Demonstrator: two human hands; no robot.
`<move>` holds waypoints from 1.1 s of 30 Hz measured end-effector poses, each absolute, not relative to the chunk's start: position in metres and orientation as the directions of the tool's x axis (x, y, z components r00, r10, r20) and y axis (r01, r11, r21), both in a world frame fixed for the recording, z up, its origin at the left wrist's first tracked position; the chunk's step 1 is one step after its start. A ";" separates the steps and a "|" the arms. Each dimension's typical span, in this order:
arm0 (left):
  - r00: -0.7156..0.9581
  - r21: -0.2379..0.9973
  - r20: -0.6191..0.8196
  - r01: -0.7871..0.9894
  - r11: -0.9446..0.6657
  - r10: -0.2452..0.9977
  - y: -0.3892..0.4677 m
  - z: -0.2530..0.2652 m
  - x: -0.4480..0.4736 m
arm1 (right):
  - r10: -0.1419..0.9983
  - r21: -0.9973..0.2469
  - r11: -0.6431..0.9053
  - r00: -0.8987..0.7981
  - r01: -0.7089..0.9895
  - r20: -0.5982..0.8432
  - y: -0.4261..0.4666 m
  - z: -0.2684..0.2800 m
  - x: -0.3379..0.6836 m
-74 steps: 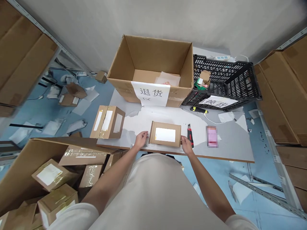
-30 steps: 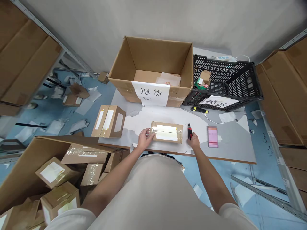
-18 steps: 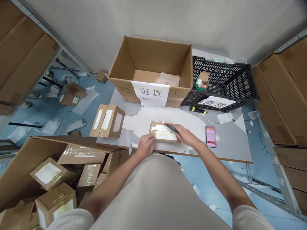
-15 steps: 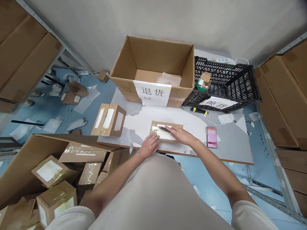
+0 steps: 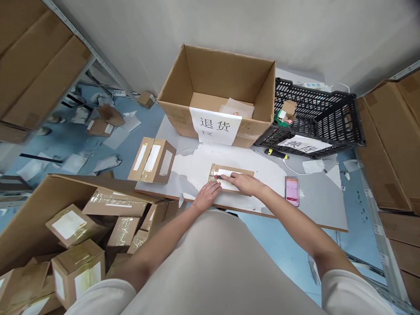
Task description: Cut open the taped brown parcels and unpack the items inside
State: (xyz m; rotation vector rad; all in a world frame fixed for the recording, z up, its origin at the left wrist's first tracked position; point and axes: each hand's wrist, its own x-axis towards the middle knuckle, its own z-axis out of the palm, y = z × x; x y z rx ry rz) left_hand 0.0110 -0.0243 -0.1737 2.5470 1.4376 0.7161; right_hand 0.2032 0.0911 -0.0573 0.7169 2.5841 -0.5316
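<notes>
A flat cardboard box [image 5: 247,172] with a white label and clear tape at its left end lies near the table's front edge. My left hand [image 5: 208,195] presses on the box's near left corner, its fingers close together. Held in my right hand [image 5: 245,183] is a slim black box cutter [image 5: 219,176] with a red end. Its tip lies over the taped left end of the box, and the blade itself is too small to see. My right index finger stretches along the cutter, and the hand hides part of the label.
An open carton [image 5: 177,118] and a black plastic crate [image 5: 328,118] stand at the back of the table [image 5: 324,201]. A taped box [image 5: 164,164] sits left, a phone [image 5: 292,191] and a black-yellow tool [image 5: 276,153] right. A large carton [image 5: 65,181] of parcels is lower left.
My right hand has slid the box cutter slightly left over the box, towards its taped end. My left hand stays at the box's corner. The whole view has shifted a little.
</notes>
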 end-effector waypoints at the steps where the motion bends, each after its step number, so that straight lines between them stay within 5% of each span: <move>1: 0.429 0.337 0.345 0.773 -0.537 0.835 -0.023 -0.175 0.011 | 0.394 -0.243 0.798 -0.782 0.551 -0.482 0.092 -0.056 0.202; 33: 0.461 0.306 0.302 0.782 -0.543 0.834 -0.021 -0.177 0.010 | 0.433 -0.189 0.784 -0.739 0.591 -0.516 0.096 -0.065 0.240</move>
